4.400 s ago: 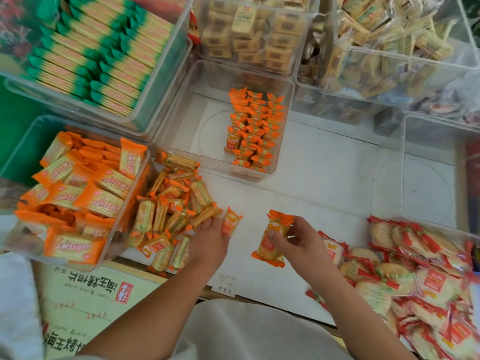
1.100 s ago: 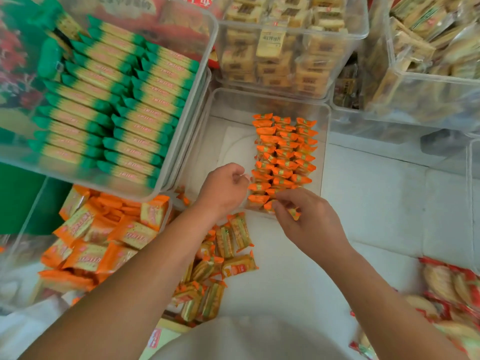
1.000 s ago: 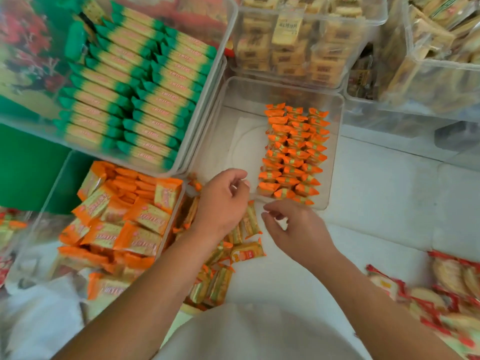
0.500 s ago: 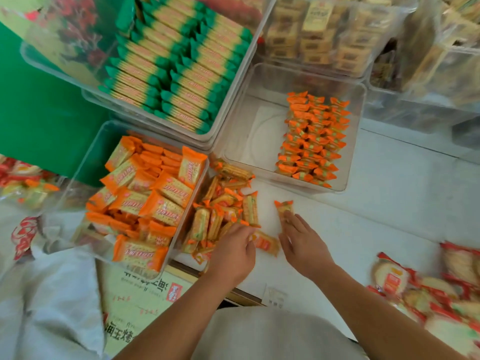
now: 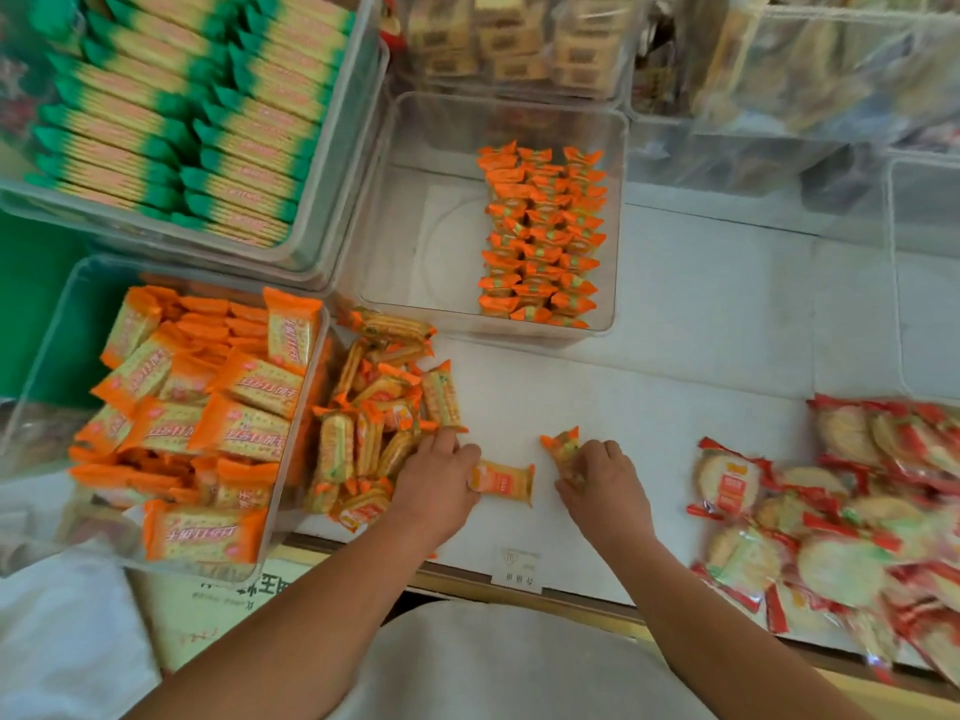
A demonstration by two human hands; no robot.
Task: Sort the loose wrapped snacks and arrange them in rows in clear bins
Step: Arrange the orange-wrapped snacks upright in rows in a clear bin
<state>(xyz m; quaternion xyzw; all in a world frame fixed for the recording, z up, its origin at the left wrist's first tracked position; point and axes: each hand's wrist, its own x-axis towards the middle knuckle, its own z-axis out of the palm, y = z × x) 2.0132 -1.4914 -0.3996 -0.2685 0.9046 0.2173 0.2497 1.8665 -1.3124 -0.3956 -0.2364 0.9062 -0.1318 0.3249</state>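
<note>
**Closing in: right hand (image 5: 602,480) grips a small orange-ended packet (image 5: 563,448)**

Half a second ago the right hand lay flat over the small orange-ended packet. Now its fingers curl round it, and one orange end pokes out beyond the knuckles. The grip sits on the white counter (image 5: 701,330), nearer the person than the clear bin (image 5: 410,215) and in line with its right half.

The left hand (image 5: 436,485) stays at the edge of the loose pile of orange-wrapped biscuit packets (image 5: 374,407), which lies against the clear bin's near-left corner. Its bent fingertips rest on the pile, and its thumb side touches a lone flat packet (image 5: 503,481) lying between the two hands. Whether the left hand pinches anything cannot be told.

Inside the clear bin, three tidy rows of orange packets (image 5: 540,236) fill the right side. Left of the clear bin and nearer the person are larger orange cracker packs (image 5: 249,387) in their own bin. Left of the clear bin and farther away are green-ended packs (image 5: 182,111). Right of the clear bin and nearer the person, red-wrapped round rice crackers (image 5: 841,517) lie heaped.
</note>
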